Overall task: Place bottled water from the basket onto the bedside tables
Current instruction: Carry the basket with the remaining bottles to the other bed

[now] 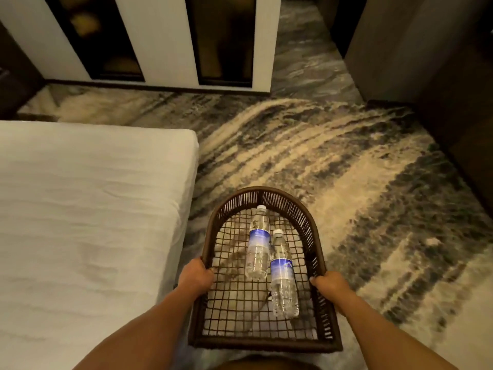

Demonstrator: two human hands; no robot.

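Observation:
I carry a dark brown woven basket (pixel 262 194) with an open mesh bottom, held level above the carpet. My left hand (pixel 196 276) grips its left rim and my right hand (pixel 329 285) grips its right rim. Two clear water bottles with blue labels and white caps lie flat inside, caps pointing away from me. One bottle (pixel 258 243) lies further forward and the other bottle (pixel 284 279) lies beside it on the right, closer to me. No bedside table is in view.
A bed with a white sheet (pixel 88 222) fills the left side, its corner near the basket. Swirled grey and beige carpet (pixel 346 169) spreads ahead and right. A white-framed dark panelled wall (pixel 160 41) stands ahead; dark furniture (pixel 453 102) lines the right.

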